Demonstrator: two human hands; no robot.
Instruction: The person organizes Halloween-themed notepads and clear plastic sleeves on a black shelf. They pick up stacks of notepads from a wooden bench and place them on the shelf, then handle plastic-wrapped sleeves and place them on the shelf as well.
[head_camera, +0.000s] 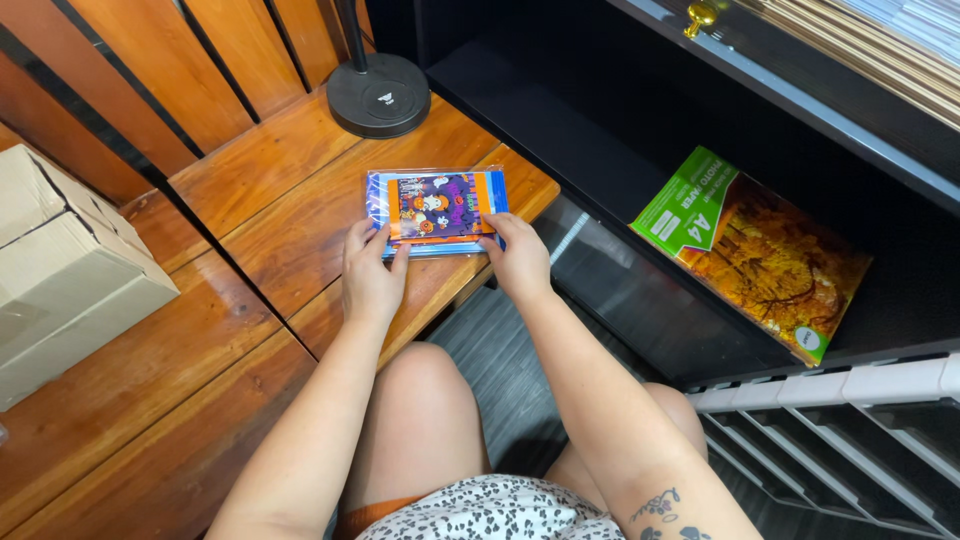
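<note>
A small orange and purple picture card lies on top of a stack of clear blue-edged sleeves on a wooden table. My left hand rests on the near left corner of the stack, fingers touching the card's edge. My right hand grips the near right corner of the stack, thumb on top. Both hands pinch the stack against the table top.
A black round lamp base stands behind the stack. A cardboard box sits at the left. To the right, a black shelf holds a green and orange pack of photo paper. White drawer rails are at the lower right.
</note>
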